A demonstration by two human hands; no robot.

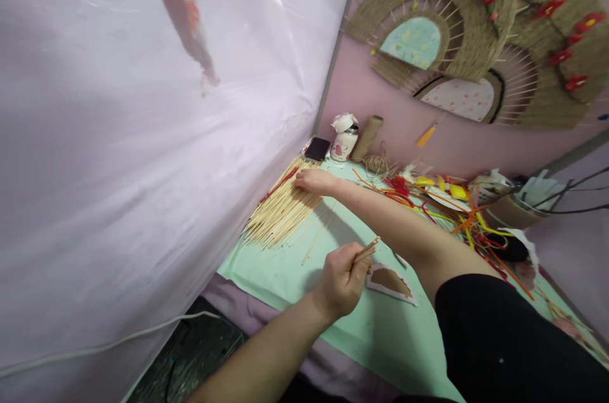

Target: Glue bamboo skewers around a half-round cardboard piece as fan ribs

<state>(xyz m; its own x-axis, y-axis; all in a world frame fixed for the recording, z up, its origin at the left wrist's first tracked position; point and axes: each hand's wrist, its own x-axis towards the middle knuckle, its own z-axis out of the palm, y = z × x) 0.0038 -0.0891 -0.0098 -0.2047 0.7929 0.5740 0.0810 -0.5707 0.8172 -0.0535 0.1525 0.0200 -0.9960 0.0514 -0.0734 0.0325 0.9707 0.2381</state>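
Observation:
My left hand (343, 279) is closed round a small bundle of thin wooden sticks (365, 252), whose ends stick out past the thumb. My right hand (314, 181) reaches across to the far end of a large pile of wooden sticks (280, 216). Its fingers are bent down together at the pile, and what lies between the fingertips is hidden. Close beside my left hand, a half-round brown piece (389, 280) with a white edge lies on the pale green table cover (280, 276). A few single sticks lie loose near the pile.
Behind the pile are a dark phone (317, 149), a white jar (344, 143) and a twine roll (368, 138). Coloured pipe cleaners (471, 222) clutter the right side. Twine-wrapped half-round pieces with red flowers (480, 16) hang on the wall. Plastic sheeting (214, 136) borders the left.

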